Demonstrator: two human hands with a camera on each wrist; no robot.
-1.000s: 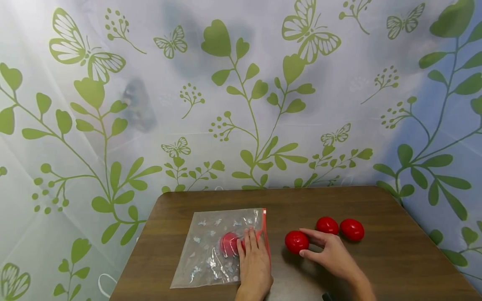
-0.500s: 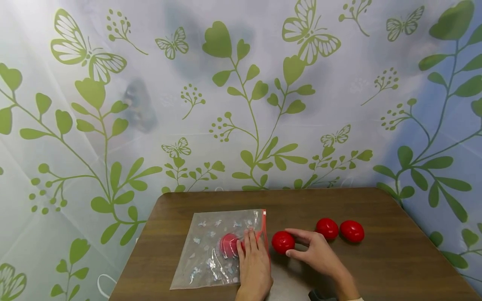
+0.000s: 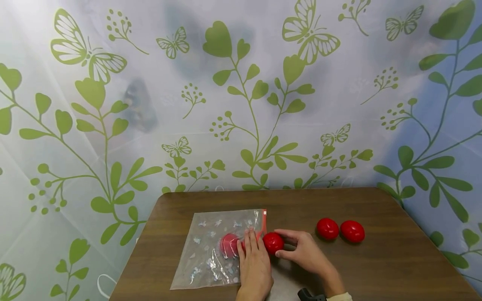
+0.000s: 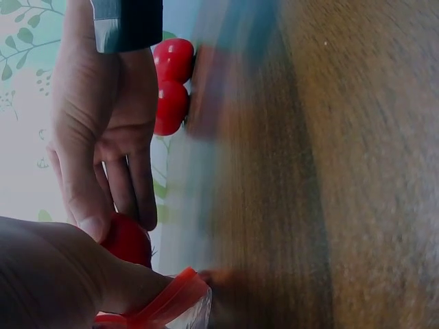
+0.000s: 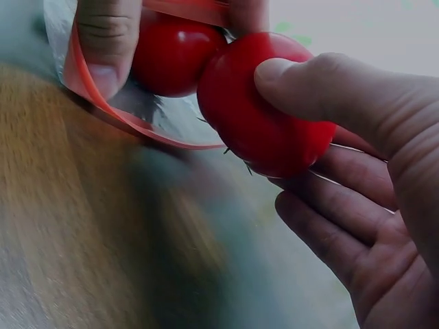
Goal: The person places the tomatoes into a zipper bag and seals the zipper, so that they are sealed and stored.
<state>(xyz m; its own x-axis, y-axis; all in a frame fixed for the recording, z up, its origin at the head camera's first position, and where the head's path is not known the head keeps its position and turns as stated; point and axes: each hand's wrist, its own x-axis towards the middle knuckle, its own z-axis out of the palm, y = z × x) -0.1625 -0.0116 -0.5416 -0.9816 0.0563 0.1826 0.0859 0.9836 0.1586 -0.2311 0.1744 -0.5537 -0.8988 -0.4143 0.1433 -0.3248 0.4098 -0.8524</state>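
A clear zip bag [image 3: 205, 251] with a red-edged mouth lies flat, its mouth facing right. Inside it is a red tomato [image 3: 229, 245], and more red shows between the fingers of my left hand [image 3: 256, 265]. That hand lies over the mouth end and holds the lips apart, its thumb at the red edge [image 5: 158, 135] in the right wrist view. My right hand [image 3: 310, 259] grips another tomato [image 5: 264, 103] between thumb and fingers, right at the mouth. There it touches or nearly touches a tomato [image 5: 175, 55] just inside.
Two more red tomatoes, one nearer [image 3: 327, 228] and one farther right [image 3: 352, 231], sit side by side on the brown wooden table [image 3: 301, 200]. Behind the table hangs a pale curtain [image 3: 241, 104] with green leaves and butterflies.
My right hand has carried its tomato left across the table to the bag's mouth. My left hand and the bag have stayed in place.
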